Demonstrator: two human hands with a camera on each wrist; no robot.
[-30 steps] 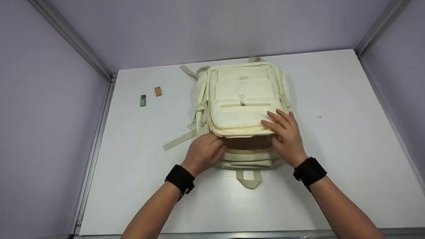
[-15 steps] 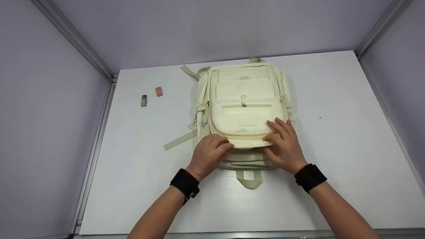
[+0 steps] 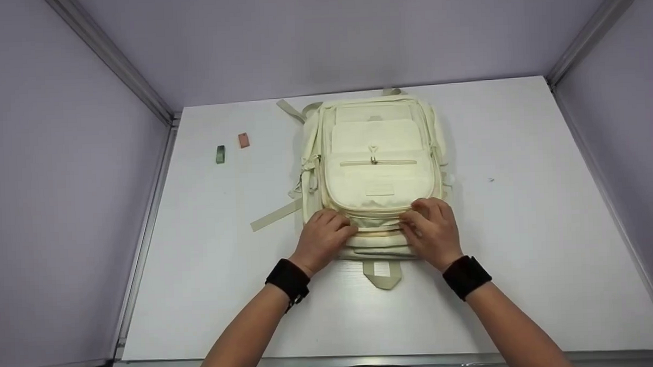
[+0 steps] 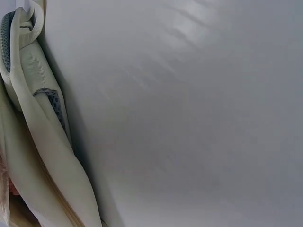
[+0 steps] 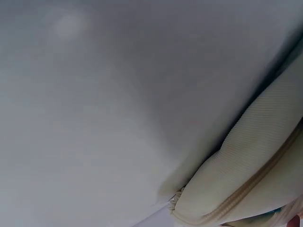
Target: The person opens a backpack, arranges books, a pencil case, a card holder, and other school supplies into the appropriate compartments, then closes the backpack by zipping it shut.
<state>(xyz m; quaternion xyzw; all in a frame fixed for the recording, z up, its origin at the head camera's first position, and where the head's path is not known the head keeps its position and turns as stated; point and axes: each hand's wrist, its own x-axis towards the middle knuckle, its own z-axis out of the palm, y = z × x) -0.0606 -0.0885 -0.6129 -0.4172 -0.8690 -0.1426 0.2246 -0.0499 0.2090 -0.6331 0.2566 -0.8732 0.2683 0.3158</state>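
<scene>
The grip of the left hand (image 3: 322, 238) is together, thumb and fingers pinching the left part of the near rim of the bag (image 3: 379, 173). The right hand (image 3: 434, 234) pinches the same rim farther right, its thumb and forefinger together on the fabric. The wrist views catch only a sliver of finger each, so the exact contact is hard to tell.

The bag lies flat on the worktop (image 3: 551, 241), straight ahead of both hands, its long axis running away from the person. Its loop (image 3: 383, 283) points back between the forearms. The rim crosses that axis, spanning the gap between the two hands, and neither is clearly nearer. In the right wrist view, a tan zip (image 5: 255, 179) follows the bag's edge.
</scene>
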